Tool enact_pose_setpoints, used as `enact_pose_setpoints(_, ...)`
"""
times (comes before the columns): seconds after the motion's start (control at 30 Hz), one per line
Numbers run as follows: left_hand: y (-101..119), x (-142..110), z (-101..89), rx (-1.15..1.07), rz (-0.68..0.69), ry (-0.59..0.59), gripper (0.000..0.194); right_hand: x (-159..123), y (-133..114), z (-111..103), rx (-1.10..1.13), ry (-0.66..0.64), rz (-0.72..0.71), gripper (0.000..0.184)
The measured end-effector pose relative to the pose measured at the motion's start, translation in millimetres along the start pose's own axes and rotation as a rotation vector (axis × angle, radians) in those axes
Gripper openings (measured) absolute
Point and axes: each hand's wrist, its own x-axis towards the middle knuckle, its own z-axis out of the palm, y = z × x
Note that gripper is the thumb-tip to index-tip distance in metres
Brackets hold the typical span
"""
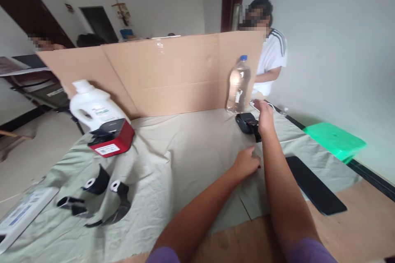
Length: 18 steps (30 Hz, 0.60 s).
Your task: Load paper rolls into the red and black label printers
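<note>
A small black device (245,122) lies on the cloth near the bottle, with a dark glossy strip (256,132) at its right end. My right hand (264,116) is raised just beside that strip, fingers stretched out; whether it touches the strip I cannot tell. Nearer to me, my left hand (246,162) hovers over or rests on the cloth, its fingers partly bent and apart with nothing visible in them. Right of my right forearm lies a flat black phone-like slab (317,187).
A cardboard panel (173,76) stands behind the cloth-covered table (197,144). Before it are a clear bottle (239,84), a white jug (98,104) and a red-black box (114,137). Several black rolls (97,183) and a white box (27,213) lie left. A person sits beyond; a green stool (336,139) stands right.
</note>
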Motion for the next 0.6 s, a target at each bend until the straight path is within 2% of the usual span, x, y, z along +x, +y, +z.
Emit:
enact_pose_setpoints(0.07, -5, -24, -38.7, 0.074, 0.005, 0.058, 0.067, -14, -9, 22, 0.004, -0.117, -0.004, 0.033)
enact_pose_setpoints(0.13, -7, -46, -93.5, 0.101, 0.015, 0.215, 0.061, -42, -16, 50, -0.016, -0.268, 0.012, 0.03)
enact_pose_setpoints(0.23, -3, -79, -201.0, 0.117, 0.124, 0.567, 0.045, -108, -21, 101, -0.072, -0.568, 0.048, 0.029)
enact_pose_setpoints(0.3, 0, -109, -281.0, 0.183, 0.187, 0.871, 0.032, -159, -21, 142, -0.093, -0.756, 0.094, 0.03)
enact_pose_setpoints(0.4, -10, -167, -390.6, 0.403, 0.258, 1.322, 0.024, -226, -14, 215, -0.052, -0.936, 0.126, 0.032)
enact_pose_setpoints(0.47, -30, -207, -444.2, 0.452, 0.161, 1.535, 0.026, -258, -8, 268, -0.056, -0.99, 0.133, 0.045)
enact_pose_setpoints(0.5, -43, -224, -463.4, 0.412, 0.076, 1.589, 0.027, -271, -5, 295, -0.063, -1.026, 0.151, 0.056)
enact_pose_setpoints(0.53, -57, -238, -477.5, 0.37, 0.014, 1.589, 0.025, -282, -3, 320, -0.06, -1.057, 0.174, 0.068)
enact_pose_setpoints(0.57, -73, -249, -486.9, 0.275, -0.075, 1.523, 0.019, -291, 0, 343, -0.039, -1.078, 0.182, 0.076)
enact_pose_setpoints(0.6, -88, -257, -492.4, 0.089, -0.186, 1.351, 0.015, -299, 2, 364, 0.0, -1.086, 0.174, 0.082)
